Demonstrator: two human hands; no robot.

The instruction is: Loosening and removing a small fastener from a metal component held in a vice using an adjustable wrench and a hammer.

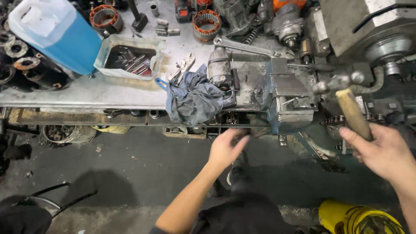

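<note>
Two hands are at work in front of the vise, which is bolted at the near edge of the bench. From the head camera, the right hand is right of the vise, its fingers wrapped firmly round the wooden handle of a hammer whose metal head sits level with the vise's right side. The left hand is below and left of the vise, just under the bench edge, fingers loosely spread and blurred; I cannot tell whether it holds anything. A starter motor lies on the bench just left of the vise, not clamped in it, with a grey rag bunched against its left side. A wrench lies behind the vise, and further left sit a tray of small parts and a blue jug. By my judgement the work is at an early or middle stage: motor still whole on the bench, hammer raised, nothing gripped in the vise.
</note>
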